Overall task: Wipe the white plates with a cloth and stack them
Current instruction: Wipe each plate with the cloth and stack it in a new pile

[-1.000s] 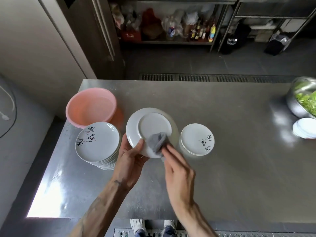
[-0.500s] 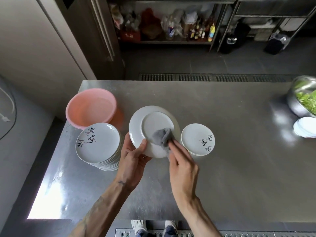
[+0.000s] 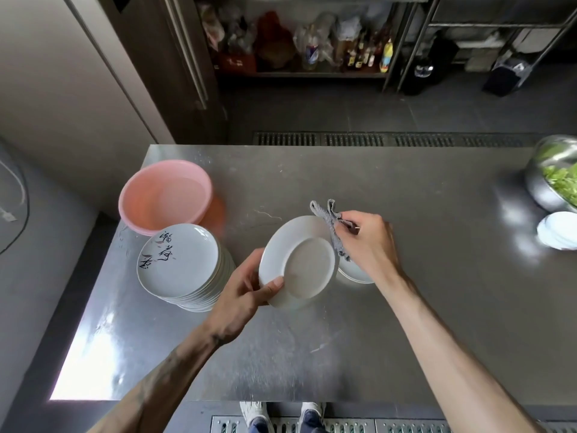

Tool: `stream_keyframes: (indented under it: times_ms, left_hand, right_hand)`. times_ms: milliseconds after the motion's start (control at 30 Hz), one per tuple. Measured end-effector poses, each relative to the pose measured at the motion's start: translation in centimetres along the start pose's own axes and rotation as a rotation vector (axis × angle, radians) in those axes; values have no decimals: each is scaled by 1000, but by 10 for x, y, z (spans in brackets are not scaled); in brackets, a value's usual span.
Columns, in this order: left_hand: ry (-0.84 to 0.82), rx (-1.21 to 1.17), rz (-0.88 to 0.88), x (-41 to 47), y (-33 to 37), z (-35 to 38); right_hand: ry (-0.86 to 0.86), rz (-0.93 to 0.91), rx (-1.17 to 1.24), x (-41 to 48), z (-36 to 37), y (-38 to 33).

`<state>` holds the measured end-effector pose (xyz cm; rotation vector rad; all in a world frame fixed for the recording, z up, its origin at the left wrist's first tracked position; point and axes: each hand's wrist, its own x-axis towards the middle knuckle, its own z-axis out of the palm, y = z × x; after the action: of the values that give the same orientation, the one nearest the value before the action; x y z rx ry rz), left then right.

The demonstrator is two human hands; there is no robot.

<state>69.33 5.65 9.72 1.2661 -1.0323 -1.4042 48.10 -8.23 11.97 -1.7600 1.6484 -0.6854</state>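
My left hand (image 3: 242, 290) grips a white plate (image 3: 298, 260) by its lower left rim, underside up and tilted above the steel table (image 3: 421, 307). My right hand (image 3: 367, 242) pinches a grey cloth (image 3: 332, 228) against the plate's upper right rim. A tall stack of white plates (image 3: 181, 264) with black lettering stands to the left. A small stack of plates (image 3: 354, 271) lies on the table under my right hand, mostly hidden by it and by the held plate.
A pink plastic basin (image 3: 165, 196) sits behind the tall stack at the table's back left corner. At the right edge stand a metal bowl of greens (image 3: 555, 176) and another small pile of white plates (image 3: 559, 229).
The plate has turned and tilted in my left hand. My right hand has moved the cloth from the plate's middle up to its upper right rim, covering the small stack.
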Motion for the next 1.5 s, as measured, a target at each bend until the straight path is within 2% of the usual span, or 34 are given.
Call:
stream_keyframes:
  times_ms: [133,333,533,633,767,967,1067,1167,1333,1500]
  left_hand:
    - [-106,181,96,10,0,-1]
    - [-196,549,211,27,-13,6]
    - [-220,754,230,43,-23,26]
    - [-217,772,211,53,-27,35]
    - [-258,649,211,69,-35,46]
    - [-157,765,211,98,-55,62]
    - [-144,748,89,107,-58,72]
    - [-108,744,50,118,-70,78]
    - [-125,717,-160,151,-95,88]
    - [-168,762,-137,188,-122,98]
  right_hand:
    - [-93,110,101,8,-8,8]
    - [-293,308,106,22,-27,26]
    - [-274,444,236,21,-38,52]
    - [-259,494,255,22,-42,69]
    - [-231,528,303,23,-46,91]
    - [-172,533,358,26,-41,119]
    - [-117,506,358,28,-38,132]
    - [-64,483,392,29,-33,147]
    - [-17,472,423,36,-25,176]
    - [37,438,445,50,-16,202]
